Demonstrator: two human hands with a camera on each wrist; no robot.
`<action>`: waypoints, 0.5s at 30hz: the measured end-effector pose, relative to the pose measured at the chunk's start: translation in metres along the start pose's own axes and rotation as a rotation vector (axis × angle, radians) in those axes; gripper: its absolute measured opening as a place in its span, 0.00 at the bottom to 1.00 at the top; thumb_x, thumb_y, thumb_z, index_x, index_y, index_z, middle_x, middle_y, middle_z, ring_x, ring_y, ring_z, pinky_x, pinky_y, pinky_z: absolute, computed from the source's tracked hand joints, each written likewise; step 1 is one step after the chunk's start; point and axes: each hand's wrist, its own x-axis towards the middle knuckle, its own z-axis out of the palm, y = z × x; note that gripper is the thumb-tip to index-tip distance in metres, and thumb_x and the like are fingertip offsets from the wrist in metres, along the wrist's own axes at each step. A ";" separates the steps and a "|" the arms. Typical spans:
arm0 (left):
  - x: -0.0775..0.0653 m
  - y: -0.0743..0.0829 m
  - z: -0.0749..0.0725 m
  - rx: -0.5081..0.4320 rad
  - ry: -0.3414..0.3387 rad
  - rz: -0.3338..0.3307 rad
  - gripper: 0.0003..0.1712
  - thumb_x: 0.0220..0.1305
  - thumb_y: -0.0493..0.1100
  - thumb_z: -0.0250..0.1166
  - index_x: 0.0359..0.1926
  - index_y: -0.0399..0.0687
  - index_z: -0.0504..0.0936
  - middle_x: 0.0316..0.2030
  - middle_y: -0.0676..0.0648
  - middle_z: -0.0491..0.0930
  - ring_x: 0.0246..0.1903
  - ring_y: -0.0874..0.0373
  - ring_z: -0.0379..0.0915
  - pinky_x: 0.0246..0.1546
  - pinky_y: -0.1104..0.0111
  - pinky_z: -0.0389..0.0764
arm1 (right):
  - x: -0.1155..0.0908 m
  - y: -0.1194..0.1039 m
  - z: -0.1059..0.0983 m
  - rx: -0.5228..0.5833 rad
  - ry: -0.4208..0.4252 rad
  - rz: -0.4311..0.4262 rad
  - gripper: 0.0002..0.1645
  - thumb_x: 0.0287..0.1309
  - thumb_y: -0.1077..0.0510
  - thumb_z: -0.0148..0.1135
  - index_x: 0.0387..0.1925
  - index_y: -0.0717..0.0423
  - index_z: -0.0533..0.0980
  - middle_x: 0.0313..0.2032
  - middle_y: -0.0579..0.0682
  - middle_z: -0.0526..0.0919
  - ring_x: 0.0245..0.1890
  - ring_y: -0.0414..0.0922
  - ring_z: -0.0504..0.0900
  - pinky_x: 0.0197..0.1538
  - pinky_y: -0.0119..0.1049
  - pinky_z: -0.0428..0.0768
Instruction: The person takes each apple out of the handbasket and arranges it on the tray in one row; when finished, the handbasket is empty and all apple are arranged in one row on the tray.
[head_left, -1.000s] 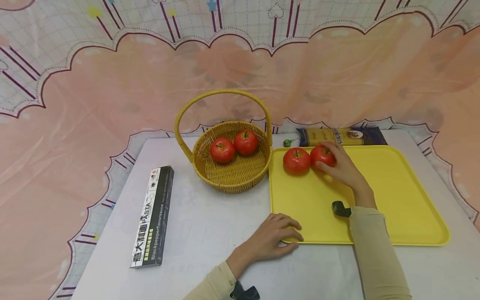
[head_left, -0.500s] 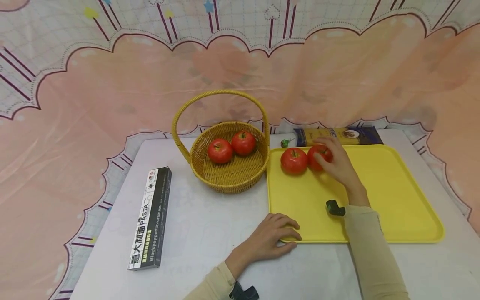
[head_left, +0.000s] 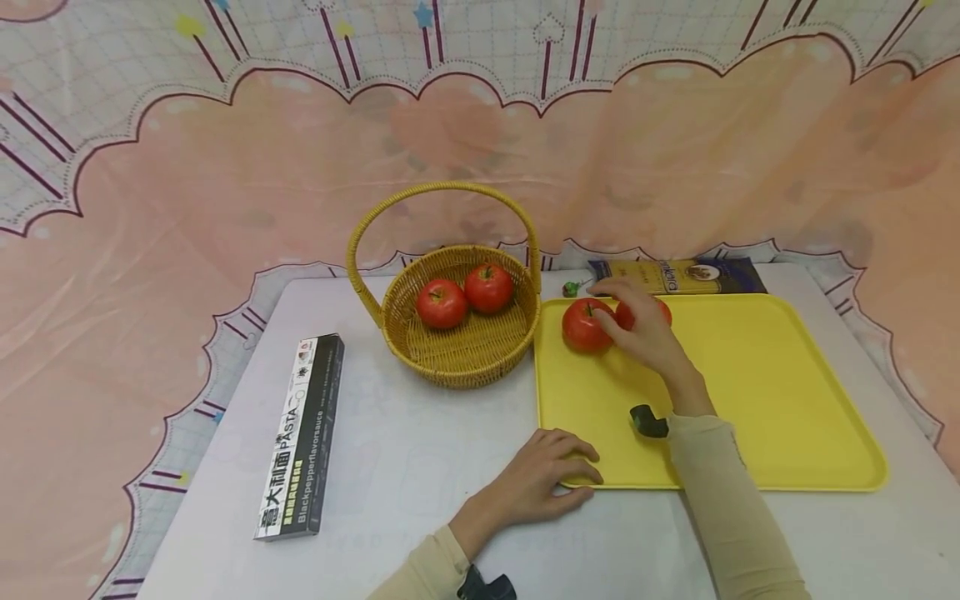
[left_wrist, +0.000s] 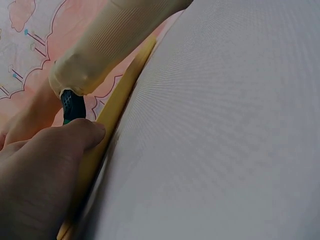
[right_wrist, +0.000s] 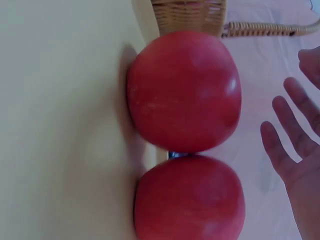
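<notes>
Two red tomatoes sit side by side at the back left of the yellow tray [head_left: 780, 392]. My right hand [head_left: 643, 333] hovers over them, its fingertips near the left tomato [head_left: 585, 327]. That hand partly covers the right tomato [head_left: 663, 310]. From the right wrist, the fingers [right_wrist: 287, 120] look spread and apart from both tomatoes [right_wrist: 185, 92]. My left hand [head_left: 543, 473] rests at the tray's front left corner, fingers over the rim. Its thumb [left_wrist: 87, 132] lies along the tray's outer edge in the left wrist view.
A wicker basket [head_left: 465, 379] with a tall handle holds two more tomatoes [head_left: 442, 303], left of the tray. A black and white pasta box [head_left: 300, 437] lies at the left. Behind the tray are a pasta packet [head_left: 678, 275] and a small green object [head_left: 572, 288].
My right hand has moved left from the right tomato to above the left one, and its fingers no longer surround the right tomato. The left hand stays at the tray corner.
</notes>
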 end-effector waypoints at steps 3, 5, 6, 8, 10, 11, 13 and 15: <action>0.000 0.000 0.001 -0.005 0.005 0.004 0.08 0.63 0.53 0.60 0.41 0.65 0.83 0.50 0.60 0.76 0.54 0.67 0.66 0.55 0.72 0.64 | 0.003 -0.003 0.003 0.004 -0.027 -0.023 0.21 0.55 0.65 0.64 0.52 0.56 0.75 0.55 0.52 0.74 0.59 0.50 0.69 0.63 0.54 0.67; 0.000 0.001 0.001 -0.011 0.004 0.004 0.08 0.63 0.53 0.60 0.41 0.65 0.83 0.50 0.60 0.76 0.54 0.67 0.65 0.55 0.71 0.64 | 0.004 -0.005 0.004 0.014 -0.044 -0.027 0.21 0.56 0.63 0.64 0.52 0.54 0.75 0.56 0.52 0.74 0.60 0.50 0.69 0.63 0.54 0.67; 0.000 0.001 0.001 -0.013 0.002 0.003 0.08 0.64 0.53 0.59 0.41 0.65 0.83 0.50 0.60 0.76 0.54 0.67 0.65 0.55 0.71 0.64 | 0.005 -0.006 0.005 0.016 -0.055 -0.030 0.20 0.56 0.63 0.64 0.52 0.54 0.75 0.56 0.52 0.74 0.60 0.50 0.69 0.63 0.55 0.67; 0.000 0.001 0.001 -0.016 -0.001 0.000 0.08 0.64 0.53 0.60 0.41 0.65 0.83 0.50 0.60 0.76 0.54 0.67 0.65 0.55 0.71 0.64 | 0.008 -0.007 0.006 0.009 -0.081 -0.035 0.19 0.58 0.61 0.63 0.52 0.52 0.75 0.55 0.52 0.74 0.59 0.50 0.69 0.62 0.55 0.67; 0.000 0.001 0.000 -0.012 -0.005 -0.002 0.08 0.63 0.53 0.60 0.41 0.64 0.83 0.50 0.60 0.76 0.54 0.67 0.65 0.55 0.71 0.64 | 0.011 -0.008 0.008 -0.003 -0.109 -0.042 0.18 0.58 0.60 0.62 0.51 0.51 0.75 0.54 0.51 0.75 0.58 0.50 0.70 0.61 0.54 0.68; -0.001 0.001 0.000 -0.008 -0.006 -0.002 0.08 0.63 0.53 0.60 0.41 0.64 0.83 0.50 0.60 0.76 0.54 0.67 0.66 0.55 0.71 0.64 | 0.013 -0.009 0.009 -0.012 -0.122 -0.048 0.18 0.59 0.60 0.62 0.51 0.50 0.75 0.54 0.50 0.75 0.57 0.49 0.71 0.61 0.53 0.69; -0.001 0.001 -0.001 -0.002 -0.007 0.001 0.08 0.63 0.53 0.60 0.41 0.64 0.83 0.50 0.60 0.76 0.54 0.67 0.66 0.55 0.71 0.64 | 0.018 -0.009 0.011 -0.020 -0.147 -0.062 0.17 0.59 0.59 0.62 0.51 0.49 0.76 0.52 0.49 0.76 0.56 0.48 0.72 0.60 0.51 0.70; 0.000 0.000 -0.001 0.012 -0.006 0.010 0.08 0.63 0.53 0.60 0.42 0.64 0.83 0.50 0.60 0.76 0.54 0.66 0.66 0.55 0.71 0.64 | 0.022 -0.011 0.013 -0.018 -0.165 -0.083 0.17 0.59 0.60 0.61 0.51 0.50 0.76 0.52 0.49 0.76 0.54 0.49 0.73 0.58 0.51 0.71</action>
